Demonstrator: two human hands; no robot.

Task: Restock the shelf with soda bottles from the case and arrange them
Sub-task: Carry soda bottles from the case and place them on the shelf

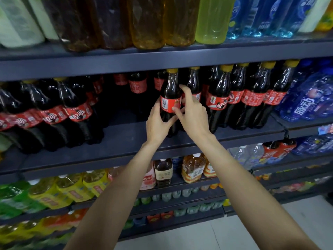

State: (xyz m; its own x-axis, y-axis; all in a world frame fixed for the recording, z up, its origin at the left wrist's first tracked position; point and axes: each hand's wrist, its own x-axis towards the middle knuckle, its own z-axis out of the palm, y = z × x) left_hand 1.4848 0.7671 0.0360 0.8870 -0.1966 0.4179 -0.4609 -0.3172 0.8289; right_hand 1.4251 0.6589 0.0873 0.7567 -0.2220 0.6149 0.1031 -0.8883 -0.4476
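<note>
Dark store shelf (126,136), left hand (158,123) and right hand (192,114) both gripping one red-labelled cola bottle (170,98), barcode facing out, matching yellow-capped bottles (252,94) just right.

The dark shelf (126,136) carries cola bottles (77,109) in rows at 9 o'clock and 3 o'clock, one bottle (170,98) standing at its front centre, bare board at 10 o'clock, blue bottles (310,103) far at 3.

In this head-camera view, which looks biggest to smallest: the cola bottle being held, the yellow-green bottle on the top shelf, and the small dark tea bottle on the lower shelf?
1. Yellow-green bottle, though it is cut off and nearer the camera.
2. Held cola bottle.
3. Dark tea bottle, clearly smallest.
</note>
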